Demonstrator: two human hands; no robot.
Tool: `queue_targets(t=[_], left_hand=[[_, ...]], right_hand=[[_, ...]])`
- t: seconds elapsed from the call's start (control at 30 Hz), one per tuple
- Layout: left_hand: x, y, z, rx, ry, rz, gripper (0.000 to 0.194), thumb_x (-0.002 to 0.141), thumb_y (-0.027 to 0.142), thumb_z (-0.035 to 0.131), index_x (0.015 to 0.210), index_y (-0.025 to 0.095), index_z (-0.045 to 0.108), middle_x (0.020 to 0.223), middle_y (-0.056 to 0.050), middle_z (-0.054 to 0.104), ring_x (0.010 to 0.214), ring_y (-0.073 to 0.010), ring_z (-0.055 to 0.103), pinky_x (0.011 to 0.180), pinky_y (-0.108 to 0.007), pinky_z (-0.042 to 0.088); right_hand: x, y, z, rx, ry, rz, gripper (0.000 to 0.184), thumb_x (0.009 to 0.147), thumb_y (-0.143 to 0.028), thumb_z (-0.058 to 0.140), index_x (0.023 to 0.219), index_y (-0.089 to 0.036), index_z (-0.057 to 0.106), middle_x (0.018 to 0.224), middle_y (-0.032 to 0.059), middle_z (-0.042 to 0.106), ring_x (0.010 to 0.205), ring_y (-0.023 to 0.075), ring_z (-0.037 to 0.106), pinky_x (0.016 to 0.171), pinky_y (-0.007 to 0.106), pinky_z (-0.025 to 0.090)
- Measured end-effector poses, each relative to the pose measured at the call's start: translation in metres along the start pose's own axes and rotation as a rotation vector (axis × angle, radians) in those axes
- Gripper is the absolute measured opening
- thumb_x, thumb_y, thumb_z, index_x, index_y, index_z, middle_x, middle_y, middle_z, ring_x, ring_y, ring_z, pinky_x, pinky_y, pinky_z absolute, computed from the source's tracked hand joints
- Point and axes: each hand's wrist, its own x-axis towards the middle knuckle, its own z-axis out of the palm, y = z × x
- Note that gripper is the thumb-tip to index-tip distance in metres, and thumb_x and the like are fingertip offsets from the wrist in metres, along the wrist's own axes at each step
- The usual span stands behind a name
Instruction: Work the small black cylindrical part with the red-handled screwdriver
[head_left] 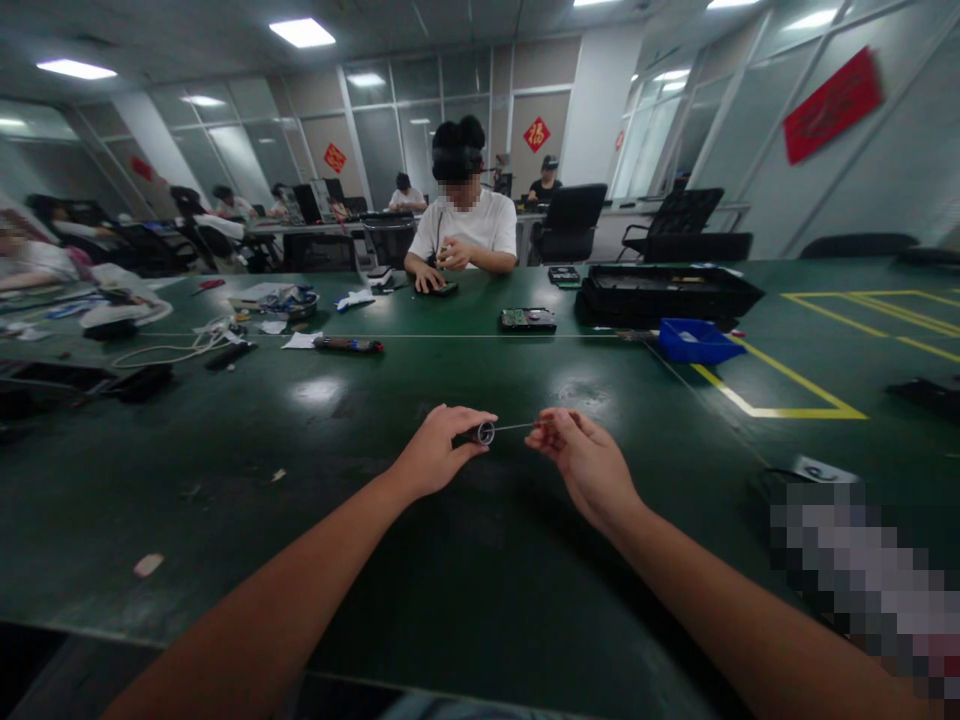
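Over the middle of the green table, my left hand (444,448) is closed around a short dark cylinder (485,433) with a silvery ring at its end. The ringed end faces right and toward me. Between the fingertips of my right hand (581,455) is a thin metal rod (516,427), which stretches left to the cylinder's end. I cannot tell whether its tip is inside the ring or only touching it. My fingers hide the rod's right end and most of the cylinder's body.
Ahead on the green table (337,580) lie a hard drive (529,319), a dark pen-shaped tool (349,345), a blue bin (697,342) and a black tray (667,292). White cables (184,345) and clutter are at left. Across the table sits a person (465,225) handling a dark device.
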Motion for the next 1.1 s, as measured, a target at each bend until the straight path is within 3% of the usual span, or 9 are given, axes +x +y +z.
queue_targets(t=[0.1,0.33,0.57,0.7,0.77,0.9,1.0,1.1], left_hand=[[0.000,-0.001,-0.001,0.084,-0.048,0.010,0.037,0.092,0.024,0.064,0.128,0.032,0.062,0.130,-0.003,0.065,0.124,-0.0228,0.055,0.117,-0.054,0.022],[0.001,-0.003,0.002,0.075,-0.079,-0.050,0.040,0.088,0.025,0.068,0.128,0.029,0.062,0.120,-0.004,0.068,0.114,-0.0235,0.059,0.105,-0.046,0.038],[0.000,0.004,0.002,-0.072,0.008,-0.191,0.035,0.088,0.022,0.065,0.123,0.022,0.061,0.124,-0.006,0.065,0.114,-0.0233,0.060,0.102,-0.039,0.045],[-0.001,0.007,0.003,-0.112,0.049,-0.233,0.043,0.094,0.022,0.055,0.136,0.022,0.049,0.129,-0.008,0.060,0.118,-0.0230,0.057,0.105,-0.040,0.043],[0.000,0.011,0.002,-0.115,0.065,-0.263,0.044,0.095,0.029,0.054,0.138,0.022,0.046,0.127,-0.009,0.060,0.111,-0.0227,0.059,0.098,-0.039,0.047],[0.005,0.024,-0.001,-0.045,0.043,-0.290,0.034,0.091,0.047,0.060,0.112,0.020,0.060,0.102,-0.006,0.066,0.087,-0.0216,0.061,0.078,-0.036,0.049],[0.011,0.032,0.002,0.014,0.002,-0.217,0.023,0.091,0.042,0.061,0.097,0.019,0.064,0.095,-0.005,0.066,0.086,-0.0212,0.061,0.077,-0.035,0.048],[0.018,0.036,0.010,0.064,-0.103,-0.115,0.017,0.092,0.033,0.057,0.095,0.019,0.068,0.097,-0.006,0.067,0.088,-0.0209,0.062,0.079,-0.034,0.049]], right_hand=[[0.006,0.003,-0.005,-0.009,0.019,0.064,0.026,0.084,-0.046,0.069,0.086,-0.021,0.065,0.075,0.0024,0.064,0.069,0.0174,0.064,0.077,0.039,0.060],[0.011,0.007,-0.013,-0.315,0.113,-0.076,0.029,0.090,-0.050,0.059,0.089,-0.021,0.061,0.080,0.0044,0.064,0.072,0.0186,0.064,0.071,0.038,0.061],[0.009,0.005,-0.014,-0.322,0.144,-0.139,0.030,0.091,-0.050,0.059,0.093,-0.020,0.062,0.083,0.0033,0.065,0.069,0.0164,0.061,0.066,0.033,0.057],[0.008,0.002,-0.015,-0.332,0.160,-0.214,0.030,0.093,-0.049,0.057,0.103,-0.021,0.060,0.087,0.0019,0.064,0.067,0.0142,0.060,0.067,0.033,0.055],[0.005,-0.004,-0.013,-0.422,0.158,-0.259,0.029,0.095,-0.046,0.056,0.109,-0.021,0.059,0.091,0.0033,0.066,0.069,0.0153,0.062,0.068,0.034,0.054],[-0.005,-0.019,-0.006,-0.628,0.145,-0.361,0.030,0.096,-0.045,0.055,0.109,-0.019,0.063,0.087,0.0061,0.069,0.076,0.0196,0.065,0.071,0.035,0.052],[-0.011,-0.026,-0.003,-0.720,0.151,-0.429,0.029,0.097,-0.046,0.054,0.101,-0.020,0.066,0.079,0.0041,0.069,0.071,0.0189,0.065,0.069,0.033,0.051],[-0.013,-0.029,-0.003,-0.723,0.155,-0.432,0.030,0.099,-0.047,0.050,0.100,-0.021,0.064,0.073,0.0022,0.067,0.064,0.0174,0.064,0.063,0.031,0.050]])
